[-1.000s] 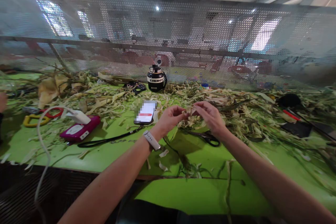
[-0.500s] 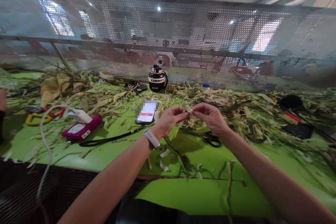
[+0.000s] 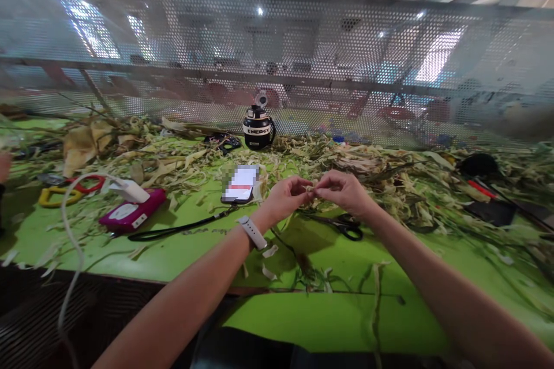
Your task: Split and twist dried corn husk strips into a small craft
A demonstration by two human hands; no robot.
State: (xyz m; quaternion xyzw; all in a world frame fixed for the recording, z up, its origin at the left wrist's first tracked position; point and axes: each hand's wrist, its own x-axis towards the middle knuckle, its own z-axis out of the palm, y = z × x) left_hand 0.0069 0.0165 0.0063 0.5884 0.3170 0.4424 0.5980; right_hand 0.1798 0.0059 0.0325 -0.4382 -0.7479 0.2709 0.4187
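Fingertips of my left hand [image 3: 284,200] and my right hand [image 3: 344,190] meet over the table, both closed in a pinch. Between them is a small pale strip of dried leaf [image 3: 311,188], mostly hidden by the fingers. Black-handled scissors [image 3: 350,228] lie on the green table [image 3: 182,265] just under my right hand. Left of my left hand lies a phone [image 3: 243,181] with a lit, partly blurred screen and a black strap [image 3: 182,227]. Shredded pale leaf strips [image 3: 389,176] are heaped behind and right of my hands.
A black "ENERGY" bottle [image 3: 257,131] with its lid up stands at the back before a perforated metal screen [image 3: 303,40]. To the left are a magenta power block [image 3: 132,210] with a white cable and yellow-and-red-handled scissors [image 3: 60,196]. Another person's hand [image 3: 4,167] shows at the left edge.
My fingertips have drawn closer together around the strip, so less of it shows. My left hand has turned slightly. The whole view has shifted a little.
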